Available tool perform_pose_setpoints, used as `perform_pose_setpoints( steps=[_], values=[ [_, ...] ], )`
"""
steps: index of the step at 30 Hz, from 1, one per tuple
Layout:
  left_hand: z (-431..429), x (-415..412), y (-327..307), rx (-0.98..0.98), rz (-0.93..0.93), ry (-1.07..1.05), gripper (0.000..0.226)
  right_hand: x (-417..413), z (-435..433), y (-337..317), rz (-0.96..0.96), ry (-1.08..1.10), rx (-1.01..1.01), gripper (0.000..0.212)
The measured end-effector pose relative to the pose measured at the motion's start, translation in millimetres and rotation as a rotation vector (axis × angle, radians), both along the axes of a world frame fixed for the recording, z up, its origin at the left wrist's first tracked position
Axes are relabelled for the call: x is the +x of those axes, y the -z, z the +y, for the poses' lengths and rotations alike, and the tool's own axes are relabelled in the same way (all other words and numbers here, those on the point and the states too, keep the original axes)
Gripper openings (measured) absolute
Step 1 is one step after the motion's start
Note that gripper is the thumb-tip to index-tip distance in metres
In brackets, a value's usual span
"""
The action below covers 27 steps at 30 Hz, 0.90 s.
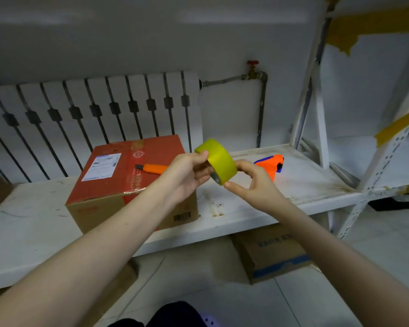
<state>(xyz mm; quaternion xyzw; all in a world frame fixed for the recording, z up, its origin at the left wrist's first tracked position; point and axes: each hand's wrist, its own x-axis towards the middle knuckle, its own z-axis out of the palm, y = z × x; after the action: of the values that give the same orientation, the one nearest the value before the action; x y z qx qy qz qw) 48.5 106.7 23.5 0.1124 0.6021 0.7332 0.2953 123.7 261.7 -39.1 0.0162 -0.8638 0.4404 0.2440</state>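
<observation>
**Forearms out, both hands on a roll of yellow tape**

Bare forearms reach from the lower corners of the view and meet over a long white shelf board, scuffed and stained, that spans the scene in front of a white ribbed radiator. A red-topped brown cardboard box with a white shipping label stands near the middle of the board, close to its front edge. A second brown cardboard box with blue print sits on the floor under the board's right half.

The left hand and the right hand hold a roll of yellow adhesive tape in the air, just right of the red-topped box and above the board. The left hand grips it, with the thumb on the outer yellow face and the fingers curled in behind. The right hand pinches the lower rim between thumb and forefinger, its other fingers loosely bent and free.

An orange and blue plastic tape dispenser lies toward the back edge of the board, right of the hands. An orange utility knife lies on the box top, partly hidden by the left hand.

The work looks like hunting for the tape's loose end. The right hand's hold is only a fingertip pinch, so a hard pick at the rim could twist the roll free and send it over the front edge. A peeled end could fold back and stick to itself. The left forearm crosses the box, so a careless pull back could sweep the knife off its top.
</observation>
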Motion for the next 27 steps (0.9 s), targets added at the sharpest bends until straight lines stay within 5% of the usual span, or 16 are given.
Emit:
perform_pose_setpoints(
  steps=[5, 10, 13, 21, 27],
  values=[
    [6.8, -10.1, 9.6, -0.047, -0.076, 0.114, 0.017, -9.8, 23.9, 15.2, 0.085, 0.072, 0.223, 0.027],
    [-1.3, -36.7, 10.1, -0.469, 0.68, -0.152, 0.029, -37.8, 44.1, 42.8, 0.081, 0.229, 0.337, 0.033],
    [-14.7, -53.9, 12.8, -0.571, 0.919, -0.223, 0.026, -60.2, 50.7, 63.7, -0.058, 0.354, 0.348, 0.04],
    [-39.5, -89.3, 35.2, -0.862, 1.094, -0.307, 0.015, -127.5, 47.3, 111.1, -0.293, 0.456, 0.64, 0.019],
    [-51.9, -101.8, 42.6, -0.902, 1.137, -0.314, 0.014, -151.7, 52.5, 118.5, -0.432, 0.467, 0.48, 0.029]
  ],
)
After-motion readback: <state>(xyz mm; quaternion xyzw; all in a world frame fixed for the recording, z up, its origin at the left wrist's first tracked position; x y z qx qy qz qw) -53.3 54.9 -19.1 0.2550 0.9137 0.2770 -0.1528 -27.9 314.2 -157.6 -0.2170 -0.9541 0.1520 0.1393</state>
